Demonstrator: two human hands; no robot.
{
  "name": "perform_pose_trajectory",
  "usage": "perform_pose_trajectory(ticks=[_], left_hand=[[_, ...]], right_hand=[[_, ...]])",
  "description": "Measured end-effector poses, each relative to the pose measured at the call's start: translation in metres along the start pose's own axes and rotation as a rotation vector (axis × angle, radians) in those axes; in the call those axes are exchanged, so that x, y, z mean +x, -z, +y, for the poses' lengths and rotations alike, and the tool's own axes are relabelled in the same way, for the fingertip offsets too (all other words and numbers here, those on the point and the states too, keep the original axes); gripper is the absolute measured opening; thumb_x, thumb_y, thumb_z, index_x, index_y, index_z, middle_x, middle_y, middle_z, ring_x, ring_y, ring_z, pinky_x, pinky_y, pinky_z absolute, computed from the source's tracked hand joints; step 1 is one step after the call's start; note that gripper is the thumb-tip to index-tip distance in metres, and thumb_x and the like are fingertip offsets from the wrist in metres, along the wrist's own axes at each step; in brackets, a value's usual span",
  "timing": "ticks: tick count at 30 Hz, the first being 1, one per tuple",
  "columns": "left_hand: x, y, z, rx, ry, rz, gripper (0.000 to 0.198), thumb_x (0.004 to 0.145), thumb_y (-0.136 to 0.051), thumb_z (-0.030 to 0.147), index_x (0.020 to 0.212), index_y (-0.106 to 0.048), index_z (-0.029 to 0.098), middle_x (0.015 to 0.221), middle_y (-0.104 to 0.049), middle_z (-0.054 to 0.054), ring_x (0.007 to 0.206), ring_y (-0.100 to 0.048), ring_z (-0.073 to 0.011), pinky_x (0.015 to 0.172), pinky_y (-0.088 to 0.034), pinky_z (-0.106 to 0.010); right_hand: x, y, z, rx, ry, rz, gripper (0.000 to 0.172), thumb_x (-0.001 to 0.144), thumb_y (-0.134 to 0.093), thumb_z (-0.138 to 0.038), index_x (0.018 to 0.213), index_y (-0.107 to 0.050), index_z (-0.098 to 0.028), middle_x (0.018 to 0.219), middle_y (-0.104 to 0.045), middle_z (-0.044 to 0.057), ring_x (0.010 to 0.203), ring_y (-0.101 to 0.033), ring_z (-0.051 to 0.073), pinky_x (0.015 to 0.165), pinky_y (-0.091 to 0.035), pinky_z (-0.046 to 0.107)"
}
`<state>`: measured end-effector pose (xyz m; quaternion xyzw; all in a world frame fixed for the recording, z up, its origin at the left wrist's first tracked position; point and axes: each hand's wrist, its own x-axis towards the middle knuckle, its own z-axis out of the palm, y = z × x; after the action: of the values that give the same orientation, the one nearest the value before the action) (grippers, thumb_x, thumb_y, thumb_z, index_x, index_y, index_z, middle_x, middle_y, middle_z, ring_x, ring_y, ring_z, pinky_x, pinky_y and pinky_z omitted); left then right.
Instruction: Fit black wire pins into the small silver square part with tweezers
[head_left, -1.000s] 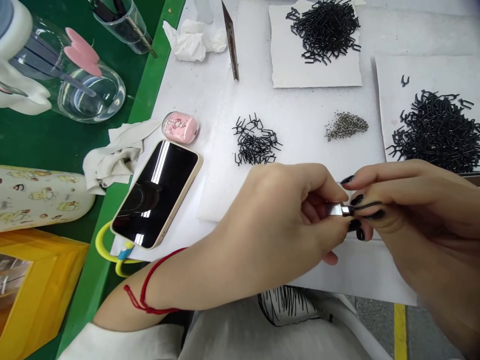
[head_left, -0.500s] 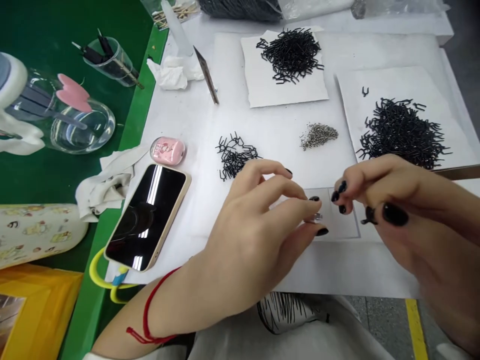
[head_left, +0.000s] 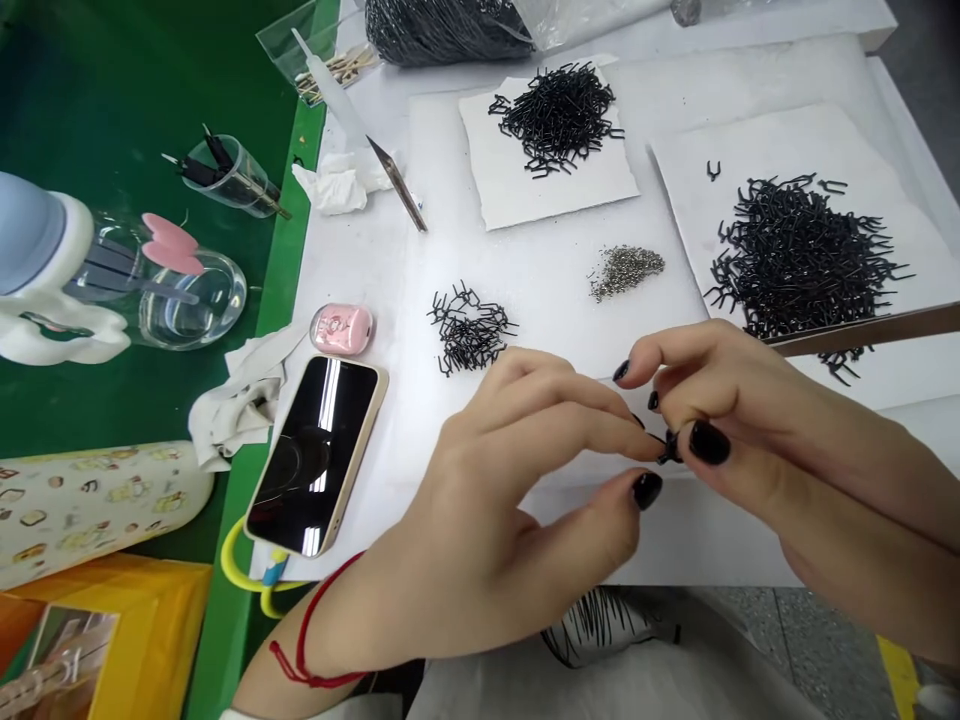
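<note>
My right hand pinches a small black forked piece between thumb and fingers. Close beside it, my left hand has its thumb and index finger apart, the index fingertip at or touching that piece. Nothing shows in the left hand's gap. Beyond my left hand lies a small heap of black forked pieces. A little pile of tiny metallic bits sits on the white mat past both hands. A flat metal strip juts from behind my right hand; whether that hand holds it is hidden.
Larger heaps of black forked pieces and pieces lie on white paper. A pointed metal tool, a phone, a pink case and crumpled tissue are leftward. A clear cup stands on green.
My right hand has moved left, bringing its black piece to my left hand. The left thumb and index finger have spread; the small shiny bit between them no longer shows.
</note>
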<state>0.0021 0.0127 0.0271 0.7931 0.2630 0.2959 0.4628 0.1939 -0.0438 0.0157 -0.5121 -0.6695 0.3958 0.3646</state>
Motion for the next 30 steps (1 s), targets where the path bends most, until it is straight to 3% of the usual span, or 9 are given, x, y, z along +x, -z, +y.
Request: perform_pose_trajectory(ticks=[9,20,25,30], left_hand=[[0.0023,0.0036,-0.0046,-0.090,0.034,0.008,0.022,0.076,-0.061,-0.001,0.086,-0.068,0.018,0.087,-0.071,-0.002,0.085,-0.062,-0.0160,0.086,-0.047,-0.036],[0.0010,0.0034,-0.0077,-0.089,0.035,0.019,0.020,0.077,-0.062,0.001,0.084,-0.068,0.019,0.082,-0.069,-0.001,0.083,-0.061,-0.0173,0.083,-0.047,-0.039],[0.0002,0.0021,-0.0093,-0.057,0.053,0.046,0.019,0.077,-0.063,0.003,0.084,-0.069,0.020,0.083,-0.069,-0.002,0.084,-0.060,-0.0178,0.083,-0.047,-0.039],[0.0006,0.0049,-0.0102,-0.075,0.012,0.000,0.020,0.081,-0.064,0.005,0.088,-0.069,0.022,0.085,-0.071,-0.001,0.084,-0.062,-0.0174,0.086,-0.048,-0.040]], right_hand=[[0.0000,-0.0024,-0.0027,-0.057,0.088,-0.012,0.013,0.095,-0.043,-0.018,0.089,-0.054,-0.023,0.105,-0.055,0.003,0.117,-0.046,0.009,0.093,-0.042,0.017],[0.0006,-0.0079,0.0001,-0.084,0.162,0.019,0.013,0.095,-0.041,-0.012,0.089,-0.051,-0.019,0.098,-0.051,0.007,0.114,-0.046,0.014,0.092,-0.042,0.028],[0.0023,-0.0093,0.0004,-0.119,0.165,0.024,0.014,0.095,-0.039,-0.012,0.088,-0.051,-0.018,0.102,-0.051,0.008,0.115,-0.045,0.014,0.095,-0.040,0.029],[0.0016,-0.0078,-0.0005,-0.097,0.134,0.025,0.016,0.095,-0.040,-0.013,0.085,-0.049,-0.020,0.102,-0.052,0.006,0.117,-0.045,0.012,0.096,-0.039,0.025]])
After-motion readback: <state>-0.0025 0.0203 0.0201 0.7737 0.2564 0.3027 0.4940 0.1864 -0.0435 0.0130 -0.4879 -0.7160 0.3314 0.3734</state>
